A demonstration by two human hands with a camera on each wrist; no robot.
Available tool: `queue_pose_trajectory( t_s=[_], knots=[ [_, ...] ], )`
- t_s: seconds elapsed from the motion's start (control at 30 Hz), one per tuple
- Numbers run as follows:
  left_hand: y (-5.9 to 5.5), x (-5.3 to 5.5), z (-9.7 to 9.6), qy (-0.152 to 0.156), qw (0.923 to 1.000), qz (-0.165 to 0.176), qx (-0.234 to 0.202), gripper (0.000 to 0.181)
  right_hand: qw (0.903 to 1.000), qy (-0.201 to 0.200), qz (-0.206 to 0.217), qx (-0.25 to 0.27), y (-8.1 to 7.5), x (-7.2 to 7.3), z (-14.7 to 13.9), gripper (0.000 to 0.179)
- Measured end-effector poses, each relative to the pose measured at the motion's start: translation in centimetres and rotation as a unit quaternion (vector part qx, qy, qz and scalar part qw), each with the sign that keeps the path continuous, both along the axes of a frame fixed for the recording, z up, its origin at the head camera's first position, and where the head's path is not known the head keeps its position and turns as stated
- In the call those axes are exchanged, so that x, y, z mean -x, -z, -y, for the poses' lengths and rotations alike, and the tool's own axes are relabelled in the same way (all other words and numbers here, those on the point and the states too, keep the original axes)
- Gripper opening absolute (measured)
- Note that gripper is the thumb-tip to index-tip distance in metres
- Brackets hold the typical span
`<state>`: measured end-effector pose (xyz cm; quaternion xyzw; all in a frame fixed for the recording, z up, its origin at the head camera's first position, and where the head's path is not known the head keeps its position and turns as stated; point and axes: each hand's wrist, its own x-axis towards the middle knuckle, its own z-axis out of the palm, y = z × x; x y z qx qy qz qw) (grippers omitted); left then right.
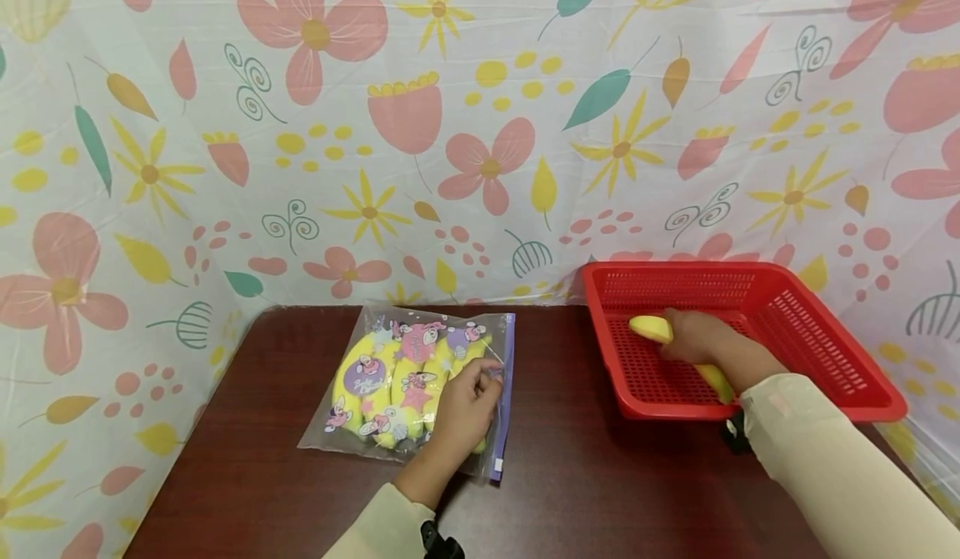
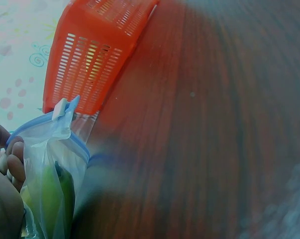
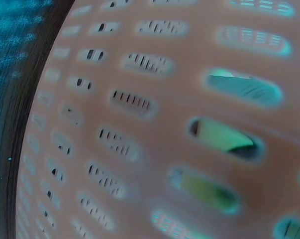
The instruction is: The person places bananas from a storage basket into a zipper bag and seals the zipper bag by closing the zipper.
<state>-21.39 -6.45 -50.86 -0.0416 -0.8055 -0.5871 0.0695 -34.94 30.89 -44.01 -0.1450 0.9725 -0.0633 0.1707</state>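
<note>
A clear slider zip bag [image 1: 378, 413] with cartoon prints lies on the table, its purple zip edge toward the right. Several yellow bananas [image 1: 348, 376] are inside it. My left hand [image 1: 462, 409] pinches the bag near its zip edge; in the left wrist view the bag's mouth [image 2: 80, 142] stands partly raised beside curled fingers [image 2: 15, 167]. Inside the red basket [image 1: 652, 409], my right hand [image 1: 693, 338] grips a single banana [image 1: 651, 327] around its middle, both ends sticking out. The right wrist view shows only the slotted basket wall [image 3: 154, 114], with the banana [image 3: 222, 137] glimpsed through the slots.
The dark wooden table [image 1: 555, 492] carries the bag at left and the basket at right, with a strip of bare wood between them. Close behind both hangs a flower-printed cloth [image 1: 487, 226], which also runs down the left and right sides.
</note>
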Motion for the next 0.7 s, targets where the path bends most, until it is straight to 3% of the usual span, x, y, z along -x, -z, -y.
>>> queue_pose_trajectory(
  t_s=[0.37, 0.7],
  knots=[
    [-0.19, -0.12, -0.07, -0.002, 1.0, 0.009, -0.003, 0.023, 0.9989, 0.017, -0.025, 0.035, -0.3, 0.02, 0.0, 0.06],
    [-0.38, -0.19, -0.08, 0.0, 1.0, 0.001, -0.003, 0.023, 0.9949, 0.006, -0.074, 0.069, -0.34, -0.11, -0.25, 0.058]
  ],
)
